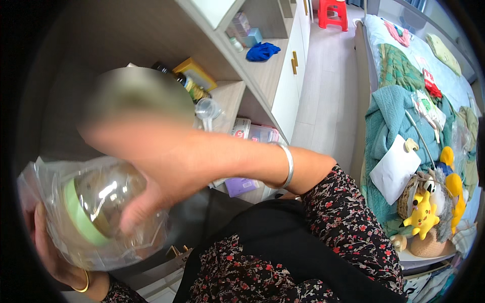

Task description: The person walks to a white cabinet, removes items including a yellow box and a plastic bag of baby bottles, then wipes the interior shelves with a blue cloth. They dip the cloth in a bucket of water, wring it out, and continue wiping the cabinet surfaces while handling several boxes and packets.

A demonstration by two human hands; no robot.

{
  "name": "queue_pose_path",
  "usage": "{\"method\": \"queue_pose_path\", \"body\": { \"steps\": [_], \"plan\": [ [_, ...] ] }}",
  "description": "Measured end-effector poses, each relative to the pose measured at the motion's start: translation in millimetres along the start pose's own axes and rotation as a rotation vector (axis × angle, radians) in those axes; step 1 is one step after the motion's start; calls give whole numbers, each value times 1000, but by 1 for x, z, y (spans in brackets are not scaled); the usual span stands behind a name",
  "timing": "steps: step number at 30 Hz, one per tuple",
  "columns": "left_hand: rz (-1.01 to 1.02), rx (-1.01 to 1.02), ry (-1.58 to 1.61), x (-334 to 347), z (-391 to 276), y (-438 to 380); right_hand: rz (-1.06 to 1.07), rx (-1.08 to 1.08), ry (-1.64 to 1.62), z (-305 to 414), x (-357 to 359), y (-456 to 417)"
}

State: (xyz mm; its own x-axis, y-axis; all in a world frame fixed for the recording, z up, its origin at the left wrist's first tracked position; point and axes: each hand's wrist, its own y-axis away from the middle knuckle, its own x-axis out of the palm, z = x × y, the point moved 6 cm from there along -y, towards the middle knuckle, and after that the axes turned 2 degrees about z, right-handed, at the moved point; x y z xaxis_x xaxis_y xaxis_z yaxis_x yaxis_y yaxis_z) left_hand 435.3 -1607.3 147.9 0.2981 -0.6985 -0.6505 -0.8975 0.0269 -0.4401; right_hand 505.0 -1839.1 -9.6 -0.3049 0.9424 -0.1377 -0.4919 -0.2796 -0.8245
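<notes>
A clear plastic bag (142, 252) holds a rounded transparent container (110, 187) with a pale green band (81, 212). My left hand (47, 238), a gold-coloured bangle at its wrist, supports the bag from its outer side at the lower left. Across the top reaches my right hand (166, 166), its thumb against the bag in front of the container. A blurred oval patch hides the right fingers, so their grip cannot be made out. My right wrist wears a silver-coloured bangle (290, 166).
Open shelves ahead hold a clear plastic scoop (208, 110), a dark bottle (197, 92), a yellow frame (195, 74) and a blue cloth (262, 51). A purple packet (240, 186) lies lower down. Right stands a bed (360, 75) with quilts and a yellow plush toy (421, 214); beyond is a red stool (332, 13).
</notes>
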Motion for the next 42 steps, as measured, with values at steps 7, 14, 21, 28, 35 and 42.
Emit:
{"method": "queue_pose_path", "body": {
  "steps": [7, 14, 21, 28, 35, 42],
  "plan": [
    [324, 403, -487, 64, -65, -5, 339, 120, -161, -8, -26, 38],
    [293, 529, -416, 207, -137, -46, 324, 227, -188, -38, -137, 87],
    [559, 559, -247, 371, -203, -72, 287, 377, -85, -69, -297, 156],
    [528, 189, -104, 440, -142, -50, 344, 644, -324, -125, -375, 206],
    [543, 53, -40, 458, -115, -42, 87, 1161, -243, -310, -355, 217],
    [412, -91, -201, 432, -96, -29, 359, 862, 461, -417, -215, 127]
  ]
}}
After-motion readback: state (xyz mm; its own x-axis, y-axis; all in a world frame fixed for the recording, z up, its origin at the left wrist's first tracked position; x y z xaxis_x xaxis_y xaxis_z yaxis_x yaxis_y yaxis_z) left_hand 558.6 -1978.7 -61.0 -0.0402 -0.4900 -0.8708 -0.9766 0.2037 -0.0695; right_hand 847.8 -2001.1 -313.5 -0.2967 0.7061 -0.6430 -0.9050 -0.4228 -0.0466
